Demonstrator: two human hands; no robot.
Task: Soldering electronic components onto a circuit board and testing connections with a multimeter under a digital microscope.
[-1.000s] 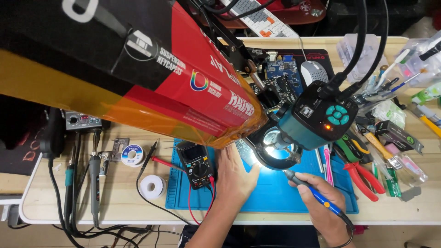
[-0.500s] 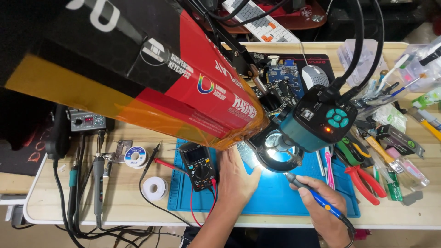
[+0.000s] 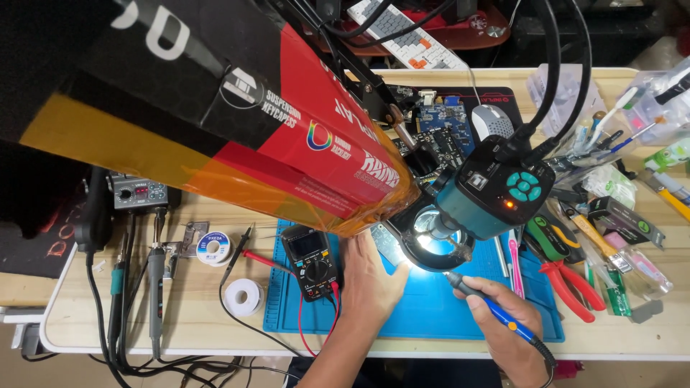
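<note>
1. Nearest the camera: right hand (image 3: 503, 320) closed in a pen-like grip on a blue-handled soldering iron (image 3: 492, 310), tip aimed up and left toward the lit patch under the ring light (image 3: 431, 241); cord trailing off past the wrist toward the table edge
2. Just left of it: left hand (image 3: 370, 276) laid palm-down on the blue work mat (image 3: 431, 316), fingers together and reaching under the lamp, apparently pressing on something there; whether anything is pinched between the fingers cannot be told, glare and the lamp head hiding the spot
3. Progress, as a judgement: work under way rather than finished or just set up, iron poised at the work spot, tip contact with the piece not discernible; nothing visible to show any joint completed
4. Touching the left hand's outer side: black multimeter (image 3: 310, 260) lying face up on the mat edge, red lead running off to the left
5. Further left on the wooden table (image 3: 187, 316): two solder reels, a white one (image 3: 243, 296) and a smaller one (image 3: 214, 246), beside irons resting in a holder
6. To the right of the mat: red-handled pliers (image 3: 571, 280) and green-handled cutters among loose tools
7. Above the hands: teal microscope camera head (image 3: 496, 194) on a black arm, over the ring light
8. Farther back: blue circuit board (image 3: 442, 129), a grey mouse (image 3: 492, 121), then a keyboard (image 3: 402, 32) at the far edge
9. Large red, black and orange box (image 3: 215, 122) looming across the upper left, close to the lens
</note>
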